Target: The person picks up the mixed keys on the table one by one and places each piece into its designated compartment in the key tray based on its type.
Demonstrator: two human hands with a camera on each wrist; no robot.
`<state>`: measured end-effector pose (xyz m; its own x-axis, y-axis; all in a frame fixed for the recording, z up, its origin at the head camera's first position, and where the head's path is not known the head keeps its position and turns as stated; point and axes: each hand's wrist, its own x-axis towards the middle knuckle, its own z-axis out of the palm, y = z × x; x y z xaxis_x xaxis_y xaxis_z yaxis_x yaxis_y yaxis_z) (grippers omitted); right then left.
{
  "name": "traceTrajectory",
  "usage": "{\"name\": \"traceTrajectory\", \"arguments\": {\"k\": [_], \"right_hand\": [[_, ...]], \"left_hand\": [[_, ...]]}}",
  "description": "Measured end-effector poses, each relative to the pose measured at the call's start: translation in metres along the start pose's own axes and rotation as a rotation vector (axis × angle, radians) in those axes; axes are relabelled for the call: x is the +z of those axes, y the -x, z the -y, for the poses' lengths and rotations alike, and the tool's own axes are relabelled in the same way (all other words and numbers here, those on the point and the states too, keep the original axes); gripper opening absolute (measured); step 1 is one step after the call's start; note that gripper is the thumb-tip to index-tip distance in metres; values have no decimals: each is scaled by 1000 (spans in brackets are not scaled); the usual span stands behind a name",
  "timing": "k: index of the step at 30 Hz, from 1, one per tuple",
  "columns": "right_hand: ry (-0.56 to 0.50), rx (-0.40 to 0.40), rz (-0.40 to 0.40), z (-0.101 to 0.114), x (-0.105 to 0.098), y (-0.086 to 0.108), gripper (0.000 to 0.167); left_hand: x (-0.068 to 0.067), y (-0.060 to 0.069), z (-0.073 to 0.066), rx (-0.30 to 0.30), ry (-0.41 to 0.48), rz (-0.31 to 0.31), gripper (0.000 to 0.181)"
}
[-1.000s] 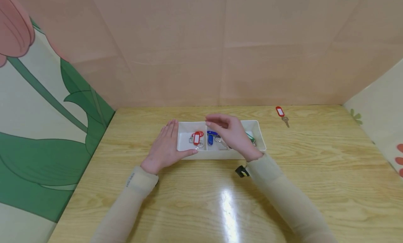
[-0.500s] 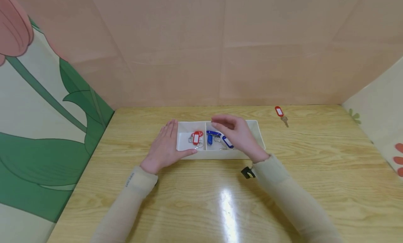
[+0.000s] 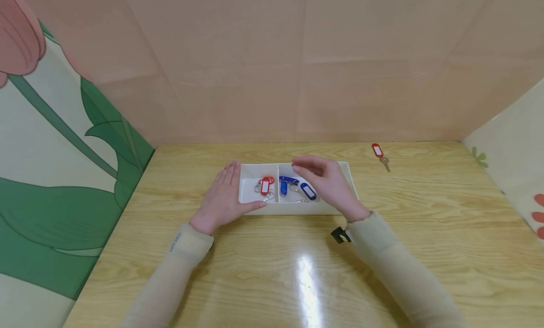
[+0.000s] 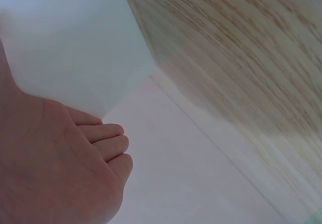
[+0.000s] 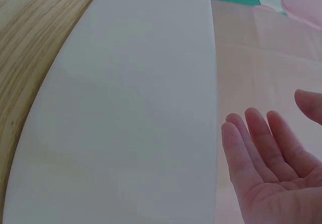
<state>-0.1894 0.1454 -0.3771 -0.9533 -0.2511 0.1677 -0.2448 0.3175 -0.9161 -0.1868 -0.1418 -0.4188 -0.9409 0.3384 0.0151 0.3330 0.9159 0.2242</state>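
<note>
A white divided tray (image 3: 293,209) lies lengthwise on the wooden table in the head view. Against its left end rests my left hand (image 3: 218,196), fingers straight, thumb along the front wall. Red key tags (image 3: 265,186) with keys lie in the left compartment. Right of the divider are several blue key tags (image 3: 308,191) with keys and rings. Over the tray's right part hovers my right hand (image 3: 329,181), hiding what lies beneath. In the right wrist view this hand (image 5: 276,168) has relaxed, parted fingers and nothing in them, beside the white tray wall (image 5: 131,108).
A key with a red tag (image 3: 377,150) lies on the table (image 3: 425,214) at the back right, apart from the tray. A pinkish backdrop (image 3: 238,73) rises behind the table. A patterned panel (image 3: 55,186) stands at the left.
My right hand has shifted rightward over the tray, uncovering a blue tag with a white label and covering the green tag seen earlier. The left hand stays put.
</note>
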Motion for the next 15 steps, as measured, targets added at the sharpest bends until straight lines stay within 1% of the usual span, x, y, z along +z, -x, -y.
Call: {"name": "traceTrajectory", "arguments": {"k": [6, 12, 15], "right_hand": [[-13, 21, -10, 3, -3, 3, 37], [-14, 21, -12, 2, -6, 6, 38], [-16, 30, -10, 1, -7, 6, 37]], "left_hand": [[-1, 0, -1, -2, 4, 2, 132], [-1, 0, -1, -11, 1, 13, 132], [0, 0, 0, -4, 1, 4, 132]]}}
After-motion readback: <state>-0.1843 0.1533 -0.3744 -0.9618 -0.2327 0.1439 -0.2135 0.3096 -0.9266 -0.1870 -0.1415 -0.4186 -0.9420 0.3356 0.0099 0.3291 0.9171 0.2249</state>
